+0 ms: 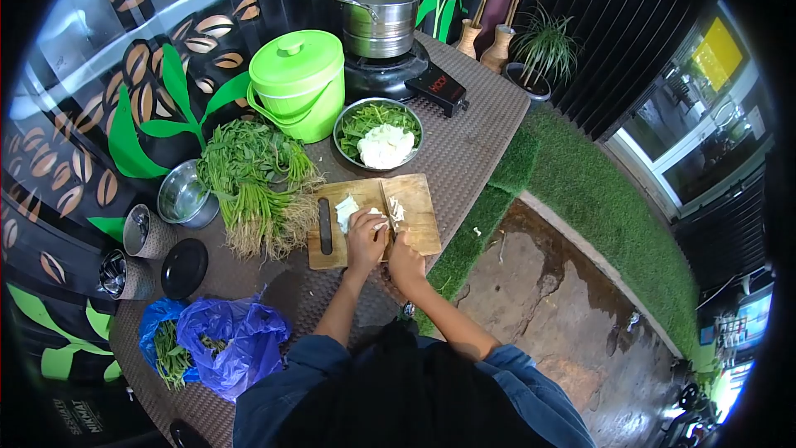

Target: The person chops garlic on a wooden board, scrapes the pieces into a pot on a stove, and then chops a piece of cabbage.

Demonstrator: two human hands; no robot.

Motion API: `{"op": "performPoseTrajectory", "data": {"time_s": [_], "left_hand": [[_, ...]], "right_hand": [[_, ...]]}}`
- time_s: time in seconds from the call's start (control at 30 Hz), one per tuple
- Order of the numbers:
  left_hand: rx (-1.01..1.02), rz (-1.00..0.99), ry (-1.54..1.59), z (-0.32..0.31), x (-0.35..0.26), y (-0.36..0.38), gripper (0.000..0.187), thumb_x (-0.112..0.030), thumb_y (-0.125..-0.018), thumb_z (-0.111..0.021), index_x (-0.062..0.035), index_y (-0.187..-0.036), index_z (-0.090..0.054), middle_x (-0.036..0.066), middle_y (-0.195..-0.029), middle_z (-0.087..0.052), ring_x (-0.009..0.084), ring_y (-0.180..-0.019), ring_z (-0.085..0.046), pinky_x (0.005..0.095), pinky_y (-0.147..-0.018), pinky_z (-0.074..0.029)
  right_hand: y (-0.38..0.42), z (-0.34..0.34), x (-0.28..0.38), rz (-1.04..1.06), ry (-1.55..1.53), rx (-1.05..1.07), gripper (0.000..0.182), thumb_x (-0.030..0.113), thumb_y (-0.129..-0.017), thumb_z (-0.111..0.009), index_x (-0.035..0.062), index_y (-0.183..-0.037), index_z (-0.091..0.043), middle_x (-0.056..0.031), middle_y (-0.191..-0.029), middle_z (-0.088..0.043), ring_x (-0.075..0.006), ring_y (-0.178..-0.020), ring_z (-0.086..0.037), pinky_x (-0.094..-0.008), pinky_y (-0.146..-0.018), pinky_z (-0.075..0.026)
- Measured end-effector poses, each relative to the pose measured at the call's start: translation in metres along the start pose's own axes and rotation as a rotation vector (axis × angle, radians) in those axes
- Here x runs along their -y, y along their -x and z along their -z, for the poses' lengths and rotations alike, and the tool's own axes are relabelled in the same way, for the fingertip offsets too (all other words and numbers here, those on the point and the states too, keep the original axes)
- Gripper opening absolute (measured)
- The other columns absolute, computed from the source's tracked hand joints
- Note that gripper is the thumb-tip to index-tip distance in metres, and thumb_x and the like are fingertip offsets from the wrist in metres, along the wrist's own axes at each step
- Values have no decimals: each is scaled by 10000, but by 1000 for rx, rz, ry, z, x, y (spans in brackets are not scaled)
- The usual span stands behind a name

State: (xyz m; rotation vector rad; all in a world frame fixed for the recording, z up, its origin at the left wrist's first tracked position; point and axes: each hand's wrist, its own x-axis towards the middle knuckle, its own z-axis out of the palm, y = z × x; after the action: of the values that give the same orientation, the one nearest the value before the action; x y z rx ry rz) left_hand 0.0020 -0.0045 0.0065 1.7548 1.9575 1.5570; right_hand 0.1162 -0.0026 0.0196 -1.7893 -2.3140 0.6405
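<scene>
A wooden cutting board (420, 236) with a dark slot lies at the table's edge. My right hand (405, 264) is closed round the handle of a knife, whose narrow blade (384, 197) points away from me across the board. Close on the blade's left, my left hand (363, 239) presses curled fingers onto a pale white chopped vegetable (347, 211), partly hidden under them. Thin cut white pieces (397, 211) lie right of the blade. Just beyond the board stands a metal bowl (338, 149) with green leaves (369, 120) and a white mound (386, 147).
Rooted greens (265, 182) are heaped left of the board, near a steel bowl (187, 199). Behind stand a lidded green bucket (303, 87) and a pot (380, 25) on a burner (377, 75). Blue plastic bags (232, 344) lie front left, near a black lid (184, 269).
</scene>
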Motion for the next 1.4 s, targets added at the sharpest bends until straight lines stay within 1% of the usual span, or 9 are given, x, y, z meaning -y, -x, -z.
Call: {"op": "performPoseTrajectory", "data": {"time_s": [0.2, 0.5, 0.63, 0.7, 0.8, 1.03, 1.13, 1.23, 1.4], "left_hand": [[-13, 38, 1, 0, 1, 0, 179, -4, -689, -728, -60, -858, -713, 85, -926, -674, 291, -1072, -564, 389, -917, -455], [-11, 29, 7, 0, 3, 0, 178, -15, -689, -744, -65, -857, -715, 81, -926, -675, 279, -1056, -574, 383, -899, -464], [-10, 25, -15, 0, 4, 0, 172, -18, -689, -749, -65, -852, -717, 79, -926, -674, 276, -1054, -575, 380, -892, -467], [10, 62, 25, 1, 2, 0, 154, -35, -717, -735, -52, -869, -721, 84, -940, -668, 275, -1068, -556, 385, -913, -453], [6, 57, 30, 0, 3, 0, 153, -37, -717, -736, -51, -869, -721, 82, -939, -670, 276, -1067, -557, 386, -912, -454], [-29, 41, -1, -1, 5, 2, 171, -16, -686, -753, -62, -848, -723, 78, -917, -676, 273, -1042, -576, 373, -890, -471], [5, 65, 23, 0, 3, 0, 159, -28, -712, -735, -45, -869, -721, 82, -939, -671, 279, -1064, -558, 384, -914, -454], [-7, 48, 54, 0, 6, 1, 155, -33, -714, -737, -42, -868, -721, 82, -937, -670, 279, -1064, -559, 383, -914, -453], [-16, 47, 10, -1, 2, 0, 151, -39, -718, -738, -43, -869, -723, 80, -939, -673, 279, -1048, -560, 381, -908, -453]], "right_hand": [[-10, 22, -2, 70, -55, 20, 325, 242, -912, -487, -14, -1101, -423, -247, -747, -661, -398, -714, -679, -474, -618, -556], [-11, 19, 3, 32, -34, 24, 312, 247, -919, -474, -16, -1082, -429, -247, -734, -659, -399, -718, -678, -485, -644, -553], [0, 13, -4, 96, -59, -53, 295, 233, -917, -481, -14, -1070, -429, -233, -703, -657, -397, -671, -675, -476, -603, -555], [3, 5, -1, 22, -51, 31, 358, 282, -938, -468, -32, -1099, -408, -284, -800, -651, -445, -787, -658, -518, -692, -529], [-7, -1, 0, 37, -36, -36, 303, 247, -927, -471, -17, -1068, -424, -253, -740, -658, -403, -715, -676, -471, -637, -554], [-8, 29, 4, 83, -31, 42, 294, 224, -921, -472, -19, -1076, -411, -255, -743, -659, -401, -737, -680, -475, -652, -555], [1, 10, 6, -24, -100, 54, 334, 294, -945, -451, -16, -1065, -426, -291, -837, -654, -448, -808, -657, -523, -726, -521], [1, 0, 7, 51, -34, -61, 313, 266, -940, -458, -27, -1043, -420, -282, -761, -649, -429, -707, -666, -497, -629, -545], [-5, 14, -1, 85, -55, -9, 292, 235, -934, -460, -27, -1057, -417, -276, -743, -647, -425, -724, -668, -487, -645, -550]]}}
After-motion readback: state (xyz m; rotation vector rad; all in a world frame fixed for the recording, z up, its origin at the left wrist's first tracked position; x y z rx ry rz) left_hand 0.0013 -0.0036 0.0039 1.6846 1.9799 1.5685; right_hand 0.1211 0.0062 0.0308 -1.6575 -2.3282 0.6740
